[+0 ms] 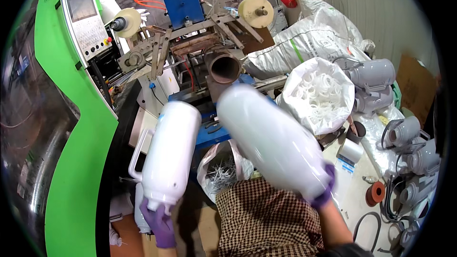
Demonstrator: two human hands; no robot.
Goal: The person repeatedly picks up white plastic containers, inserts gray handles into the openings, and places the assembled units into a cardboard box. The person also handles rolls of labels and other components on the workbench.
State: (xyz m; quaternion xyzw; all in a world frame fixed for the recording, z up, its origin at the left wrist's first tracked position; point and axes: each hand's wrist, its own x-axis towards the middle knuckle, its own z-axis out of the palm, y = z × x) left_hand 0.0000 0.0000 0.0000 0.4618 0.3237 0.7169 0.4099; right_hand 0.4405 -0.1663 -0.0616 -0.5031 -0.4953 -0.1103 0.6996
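As the head view shows, each hand, in a purple glove, has a white jug. The left hand has its fingers closed around the narrow lower end of the left jug, which stands nearly upright, leaning a little to the right, with its handle on the left side. The right hand grips the lower right end of the right jug – how far its fingers wrap around cannot be told, since the jug hides most of them. This second jug is blurred and tilted, its top end up and to the left, in front of the machine's round tube.

Between the jugs and lower down sits a bag of thin grey pieces, just above a checked apron. To the right is a white sack full of pale rings – and past it, grey jugs lie near the wall. A green machine cover fills the left side.
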